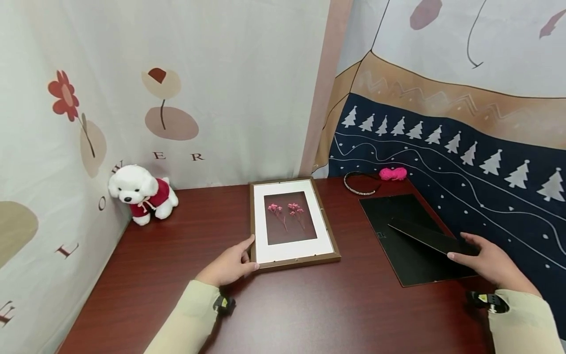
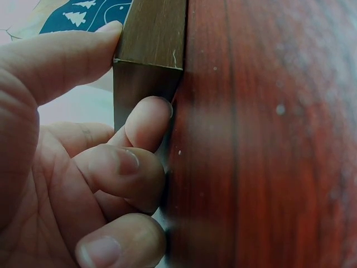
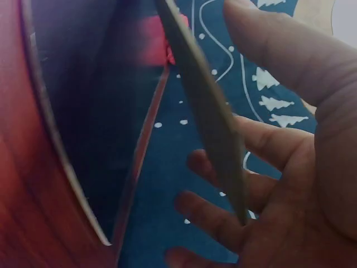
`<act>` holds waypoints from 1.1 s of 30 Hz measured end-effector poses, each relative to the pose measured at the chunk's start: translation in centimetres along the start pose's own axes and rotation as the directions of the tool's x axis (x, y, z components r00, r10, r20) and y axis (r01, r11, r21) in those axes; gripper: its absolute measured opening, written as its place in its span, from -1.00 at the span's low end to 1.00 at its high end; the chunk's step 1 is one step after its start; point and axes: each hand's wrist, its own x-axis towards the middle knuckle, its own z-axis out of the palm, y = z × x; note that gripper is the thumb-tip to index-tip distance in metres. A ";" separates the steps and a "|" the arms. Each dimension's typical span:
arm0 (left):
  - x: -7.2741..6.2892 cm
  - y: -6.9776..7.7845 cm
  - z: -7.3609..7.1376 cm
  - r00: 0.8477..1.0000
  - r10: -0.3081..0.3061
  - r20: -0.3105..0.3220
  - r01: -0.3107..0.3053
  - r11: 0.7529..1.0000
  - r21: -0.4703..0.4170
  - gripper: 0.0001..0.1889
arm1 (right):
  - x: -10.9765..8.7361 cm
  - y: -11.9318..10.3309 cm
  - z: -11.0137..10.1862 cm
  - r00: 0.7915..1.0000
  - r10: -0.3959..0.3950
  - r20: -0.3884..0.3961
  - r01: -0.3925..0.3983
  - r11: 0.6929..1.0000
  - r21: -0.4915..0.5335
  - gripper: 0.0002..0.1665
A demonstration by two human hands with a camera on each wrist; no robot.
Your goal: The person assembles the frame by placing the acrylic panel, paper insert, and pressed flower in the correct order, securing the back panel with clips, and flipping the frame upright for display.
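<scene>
Dark capital letters stand on the pale cloth hanging point(image 1: 247, 98) at left. Reading from near left toward the far side, I record: a partly visible letter point(image 1: 6, 313), seemingly F; L point(image 1: 67, 250); O point(image 1: 102, 203); W point(image 1: 117, 167), close against the head of the white toy dog point(image 1: 137, 182); E point(image 1: 159, 155); R point(image 1: 197, 157). Yellow markings on the left wrist device point(image 1: 224, 304) and right wrist device point(image 1: 488, 301): too small to read.

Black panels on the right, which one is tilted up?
The narrow black panel, held in the right hand, slants up; the wide panel beneath it lies flat on the table.
</scene>
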 end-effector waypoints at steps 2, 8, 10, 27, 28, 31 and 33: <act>0.0 0.0 0.0 1.000 0.002 0.002 -0.002 1.000 0.000 -0.06 | 0.0 0.2 0.2 1.000 -0.001 0.012 0.001 1.000 -0.003 0.23; 0.0 -0.1 0.0 1.000 0.002 0.002 -0.002 1.000 0.007 -0.06 | 0.3 0.6 0.3 1.000 0.004 0.026 -0.004 1.000 -0.020 0.17; 0.1 -0.1 0.0 1.000 0.000 0.001 0.000 1.000 0.009 -0.06 | 0.4 0.8 0.4 1.000 0.006 0.026 -0.006 1.000 -0.026 0.15; 0.0 -0.1 0.1 1.000 -0.008 -0.007 0.008 1.000 0.002 -0.06 | 1.0 1.3 0.8 0.999 -0.033 0.036 0.032 0.999 0.029 0.04; 0.0 -0.1 0.1 1.000 -0.005 -0.006 0.005 1.000 0.002 -0.06 | 1.0 1.3 0.8 0.999 -0.034 0.032 0.032 0.999 0.041 0.02; 0.0 -0.3 0.1 1.000 0.007 -0.003 -0.007 1.000 0.005 -0.06 | 1.1 1.6 0.9 0.999 -0.035 0.026 0.032 0.996 0.085 0.00; 0.0 -0.3 0.1 1.000 0.013 0.000 -0.013 1.000 0.006 -0.06 | 1.1 1.7 1.0 0.999 -0.030 0.027 0.027 0.993 0.112 -0.01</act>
